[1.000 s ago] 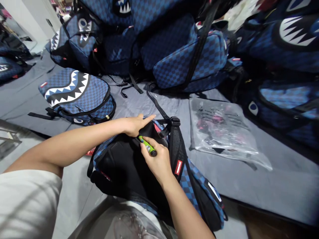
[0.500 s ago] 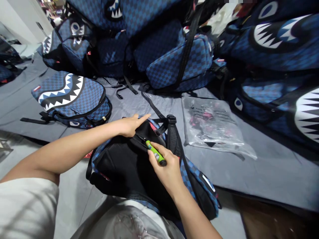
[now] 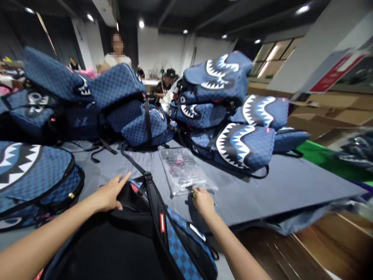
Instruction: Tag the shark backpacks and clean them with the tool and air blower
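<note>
Head view, with clock directions taken from its centre: the backpack [image 3: 116, 245] fills the foreground at 7 o'clock, its black back panel facing up and a shoulder strap [image 3: 162, 223] with a red label along its side. At 8 o'clock the left hand [image 3: 109, 195] lies at the backpack's top edge, index finger stretched out and thumb over the black fabric; its other fingers are hidden, so I cannot tell how firmly it grips. Between 5 and 6 o'clock the right hand [image 3: 203, 201], well apart from the left, is closed around a slim tool [image 3: 193, 195], mostly covered by the fingers. Just beside that hand, at its 11 o'clock, a clear plastic bag [image 3: 182, 169] lies flat on the grey table [image 3: 279, 186].

I judge the step in hand to be steadying the backpack with the left while the tool is held off to the side. Laying the tool down would call for loosening the right fingers over bare cloth, away from the plastic; using it on the panel would call for a swing toward 9 o'clock.
</note>
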Demonstrator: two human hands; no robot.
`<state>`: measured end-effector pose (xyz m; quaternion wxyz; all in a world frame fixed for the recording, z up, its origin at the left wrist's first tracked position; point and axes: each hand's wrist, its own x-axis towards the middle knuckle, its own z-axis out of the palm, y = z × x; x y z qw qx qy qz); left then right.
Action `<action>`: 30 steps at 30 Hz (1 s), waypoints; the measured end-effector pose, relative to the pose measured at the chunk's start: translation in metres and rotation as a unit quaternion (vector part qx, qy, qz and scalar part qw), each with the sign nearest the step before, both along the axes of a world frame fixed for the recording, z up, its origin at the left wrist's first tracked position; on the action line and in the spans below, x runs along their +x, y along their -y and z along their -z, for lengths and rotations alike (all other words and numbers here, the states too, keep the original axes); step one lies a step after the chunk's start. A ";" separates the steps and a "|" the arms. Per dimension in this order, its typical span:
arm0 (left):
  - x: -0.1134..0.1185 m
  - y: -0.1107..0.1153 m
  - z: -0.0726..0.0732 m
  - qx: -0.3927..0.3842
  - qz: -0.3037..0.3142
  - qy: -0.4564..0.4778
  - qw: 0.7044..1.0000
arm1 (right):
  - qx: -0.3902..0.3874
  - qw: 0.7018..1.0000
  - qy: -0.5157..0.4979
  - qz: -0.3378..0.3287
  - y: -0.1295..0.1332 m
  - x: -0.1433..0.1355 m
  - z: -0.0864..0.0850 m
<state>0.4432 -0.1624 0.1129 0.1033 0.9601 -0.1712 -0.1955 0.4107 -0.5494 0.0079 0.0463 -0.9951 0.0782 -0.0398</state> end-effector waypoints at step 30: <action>-0.061 -0.008 0.005 -0.126 0.147 0.303 0.933 | 0.522 0.844 0.125 -0.005 -0.061 -0.075 -0.108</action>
